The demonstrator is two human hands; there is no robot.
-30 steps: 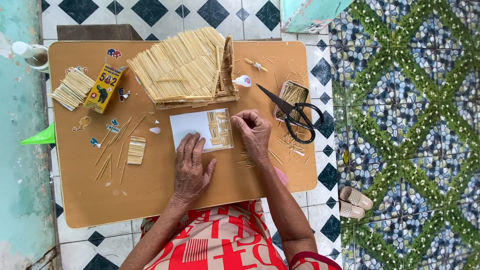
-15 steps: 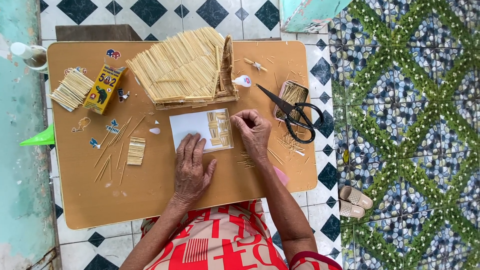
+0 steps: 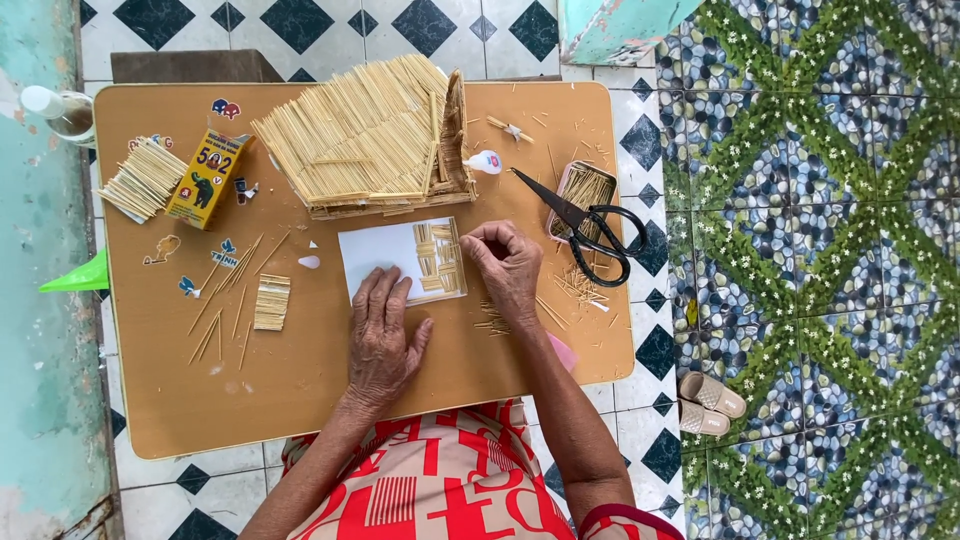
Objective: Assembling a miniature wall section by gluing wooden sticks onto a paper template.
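- I'm looking straight down at a low brown table (image 3: 300, 400) with both hands near its middle.
- The left hand (image 3: 385, 335) lies flat, fingers loosely spread, palm down on the lower edge of a white card (image 3: 385, 255), pinning it to the table.
- The right hand (image 3: 510, 265) is curled, fingertips bunched together at the card's right edge, right by the short sticks (image 3: 440, 258) laid in woven patches on the card; whether it pinches one stick I cannot tell.
- The card sits just below the big stick-built roof model (image 3: 365, 140), close to it.
- Black scissors (image 3: 590, 222) lie open to the right of that hand, their blades over a small tray of sticks (image 3: 590, 180).
- A small white glue bottle (image 3: 485, 162) rests beside the model's right end.
- Over on the left I see a yellow glue box (image 3: 207, 178), a bundle of sticks (image 3: 143, 180), a small glued stick panel (image 3: 271, 302) and loose sticks scattered around it.
- A pair of beige sandals (image 3: 710, 402) sits on the patterned floor to the right.
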